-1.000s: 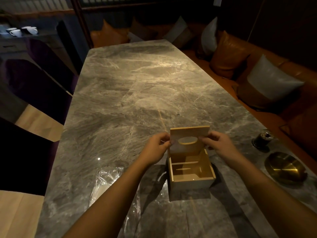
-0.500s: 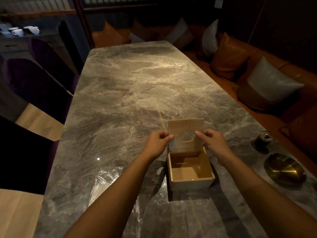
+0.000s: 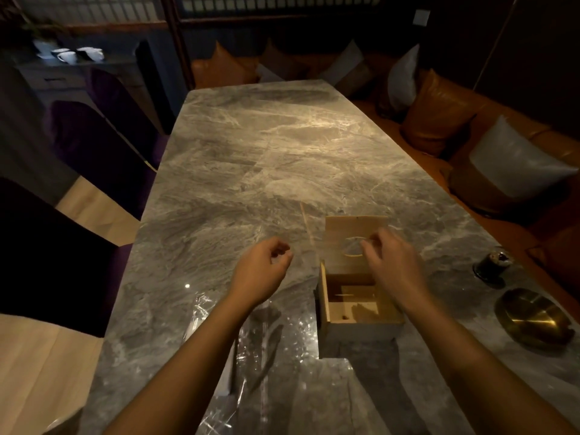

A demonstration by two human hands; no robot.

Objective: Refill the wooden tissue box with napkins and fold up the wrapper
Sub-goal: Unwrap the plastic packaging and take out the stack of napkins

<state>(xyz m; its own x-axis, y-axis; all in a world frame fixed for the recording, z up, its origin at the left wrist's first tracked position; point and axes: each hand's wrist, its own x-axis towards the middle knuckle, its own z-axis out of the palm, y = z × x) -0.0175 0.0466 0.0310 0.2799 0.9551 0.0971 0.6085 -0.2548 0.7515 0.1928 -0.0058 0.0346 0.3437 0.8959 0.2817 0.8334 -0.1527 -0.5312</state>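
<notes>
Centrally, the square wooden tissue box [image 3: 357, 306] sits open on the veined grey marble surface [image 3: 251, 171], lid upright. Left hand [image 3: 260, 271] loosely curled, empty; right hand [image 3: 392, 262] fingers the oval-slotted lid. Crinkled clear wrapper [image 3: 266, 334] lies beside it.

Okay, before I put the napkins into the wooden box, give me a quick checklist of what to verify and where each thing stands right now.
1. Lid up, out of the way: ok, it stands open behind the wooden box.
2. Box interior free for napkins: ok, only bare wood shows inside.
3. Left hand free: ok, loosely curled over the table, holding nothing.
4. Right hand off the lid: cannot tell, its fingers are in front of the lid's oval slot.
5. Napkins within reach: cannot tell, only the clear wrapper shows, beside the box.
</notes>
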